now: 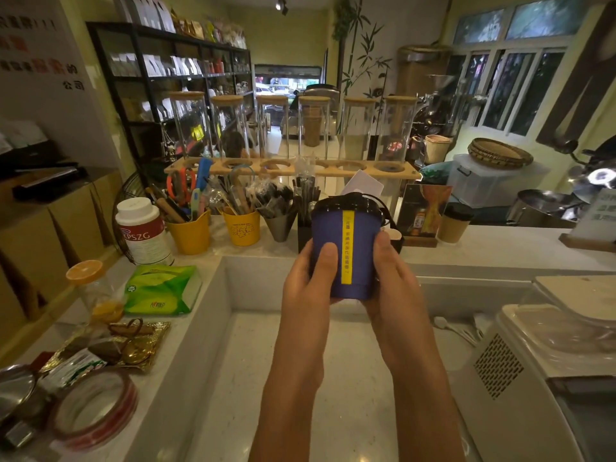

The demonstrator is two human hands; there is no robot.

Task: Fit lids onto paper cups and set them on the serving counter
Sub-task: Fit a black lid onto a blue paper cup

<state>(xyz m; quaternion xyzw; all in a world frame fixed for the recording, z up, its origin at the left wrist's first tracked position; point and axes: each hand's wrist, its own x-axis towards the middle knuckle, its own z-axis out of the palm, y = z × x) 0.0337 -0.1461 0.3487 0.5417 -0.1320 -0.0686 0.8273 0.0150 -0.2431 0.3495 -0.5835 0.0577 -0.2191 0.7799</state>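
I see one blue paper cup (345,251) at frame centre, upright, with one black lid (346,201) seated on its rim. My left hand (308,278) and right hand (388,281) both wrap its lower wall, fingers closed against it. One brown lidded cup (454,223) stands on the serving counter (500,248), right of centre. Two yellow utensil pots (191,235) sit left of centre, six glass canisters (313,128) behind

One head-worn wide-angle view, looking forward and down from close above the tabletop (333,378); the wooden jar rack (293,168) stands just beyond it, with shop shelves and windows farther behind.
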